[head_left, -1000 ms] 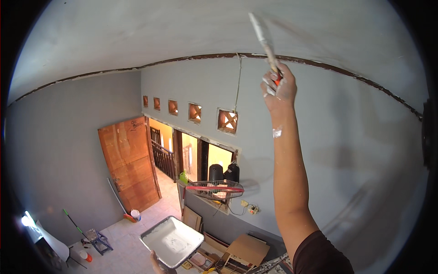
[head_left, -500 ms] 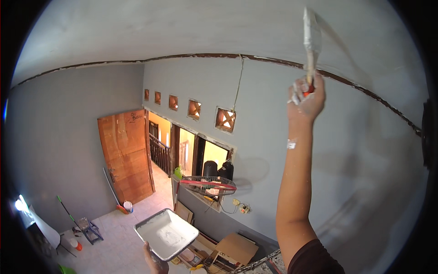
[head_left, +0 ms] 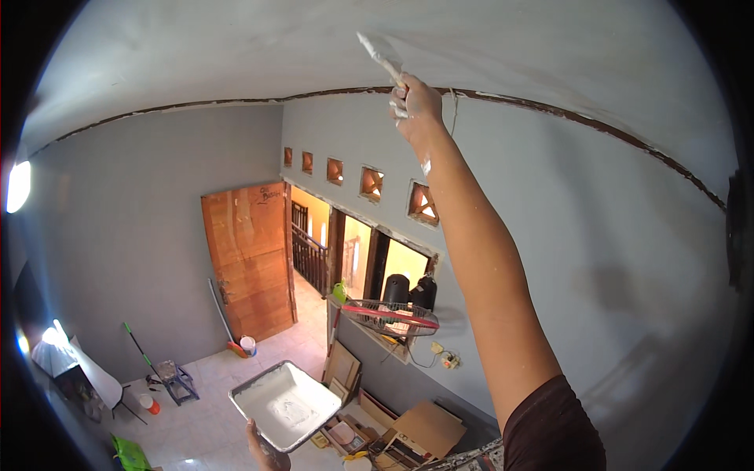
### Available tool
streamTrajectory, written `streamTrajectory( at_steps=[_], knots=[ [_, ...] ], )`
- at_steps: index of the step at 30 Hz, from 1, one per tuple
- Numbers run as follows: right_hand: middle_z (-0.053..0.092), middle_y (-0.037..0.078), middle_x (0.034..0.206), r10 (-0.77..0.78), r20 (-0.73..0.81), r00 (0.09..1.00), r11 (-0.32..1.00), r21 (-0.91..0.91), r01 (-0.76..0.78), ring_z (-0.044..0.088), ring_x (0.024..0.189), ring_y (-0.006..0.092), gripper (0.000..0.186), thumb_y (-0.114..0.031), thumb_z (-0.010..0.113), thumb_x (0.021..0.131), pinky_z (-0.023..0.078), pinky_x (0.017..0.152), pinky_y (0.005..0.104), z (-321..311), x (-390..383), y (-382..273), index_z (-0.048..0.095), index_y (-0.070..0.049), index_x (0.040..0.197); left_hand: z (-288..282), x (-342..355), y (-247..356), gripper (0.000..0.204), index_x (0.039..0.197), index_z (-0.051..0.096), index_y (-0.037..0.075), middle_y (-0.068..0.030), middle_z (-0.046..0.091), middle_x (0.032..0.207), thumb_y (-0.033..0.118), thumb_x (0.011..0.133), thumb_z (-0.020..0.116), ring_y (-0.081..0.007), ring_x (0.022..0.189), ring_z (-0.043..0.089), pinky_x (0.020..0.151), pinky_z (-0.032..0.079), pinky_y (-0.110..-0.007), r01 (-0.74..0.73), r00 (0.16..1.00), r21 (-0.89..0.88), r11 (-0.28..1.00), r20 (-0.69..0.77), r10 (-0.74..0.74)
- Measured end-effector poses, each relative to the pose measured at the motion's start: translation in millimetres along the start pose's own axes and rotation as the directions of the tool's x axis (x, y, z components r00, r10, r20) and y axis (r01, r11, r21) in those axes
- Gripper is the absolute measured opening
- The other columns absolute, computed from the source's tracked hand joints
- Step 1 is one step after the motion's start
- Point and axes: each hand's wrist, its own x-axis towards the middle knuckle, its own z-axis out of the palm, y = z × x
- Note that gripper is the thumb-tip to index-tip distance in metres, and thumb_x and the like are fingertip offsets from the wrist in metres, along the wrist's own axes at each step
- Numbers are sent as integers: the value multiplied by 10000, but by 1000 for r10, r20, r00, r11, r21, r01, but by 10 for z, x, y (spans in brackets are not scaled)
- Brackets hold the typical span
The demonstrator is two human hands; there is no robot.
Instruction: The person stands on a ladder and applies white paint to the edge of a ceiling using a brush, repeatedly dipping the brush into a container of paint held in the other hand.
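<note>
My right hand (head_left: 418, 106), streaked with white, grips the handle of a flat white-coated tool (head_left: 379, 53), raised to the ceiling (head_left: 236, 47). The coating hides whether its head is a brush or a putty knife blade. Its tip is at or close to the surface; contact is hard to judge. Low in front of me, my left hand (head_left: 265, 450) holds a dark-rimmed rectangular tray (head_left: 245, 408) by its near left edge. White paste or paint (head_left: 292, 407) coats the inside of the tray. My left fingers are partly hidden beneath it.
A red-ringed fan (head_left: 391, 316) juts out by the window. Cardboard and boxes (head_left: 424, 430) lie along the right wall. Beyond are an orange-brown door (head_left: 247, 263), a small bucket (head_left: 249, 345) and a low stool (head_left: 177, 382). A dark strip (head_left: 550, 110) edges the ceiling.
My right hand has swept left with the tool, which now slants up to the left. The view has turned slightly, shifting the room rightward. The left hand still holds the tray.
</note>
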Motion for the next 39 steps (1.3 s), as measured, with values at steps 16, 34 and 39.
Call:
streamTrajectory(
  at_steps=[16, 34, 39],
  knots=[
    [421, -32, 632, -465, -47, 884, 885, 24, 466, 369, 481, 60, 180, -228, 603, 1021, 259, 418, 244, -477, -421, 322, 585, -68, 941, 316, 208, 661, 778, 1579, 306, 50, -149, 462, 1514, 562, 1035, 526, -288, 1352, 480, 1100, 450, -467, 242, 935, -414, 877, -142, -325],
    [401, -46, 652, -158, 227, 961, 987, 54, 150, 325, 496, 64, 261, -292, 579, 1059, 208, 426, 247, -134, -309, 136, 481, -114, 894, 450, 367, 1203, 646, 1483, 425, 31, -147, 554, 1406, 495, 1040, 510, -300, 1271, 562, 1070, 477, -443, 196, 903, -557, 807, -219, -370],
    [381, -56, 654, -234, 203, 951, 958, 213, 190, 325, 536, 60, 248, -269, 597, 1029, 210, 455, 231, 32, -1125, -517, 483, -113, 872, 199, 154, 807, 652, 1475, 439, 19, -145, 568, 1391, 492, 1035, 524, -293, 1262, 567, 1061, 482, -436, -42, 955, -122, 992, -296, 4]
  ],
)
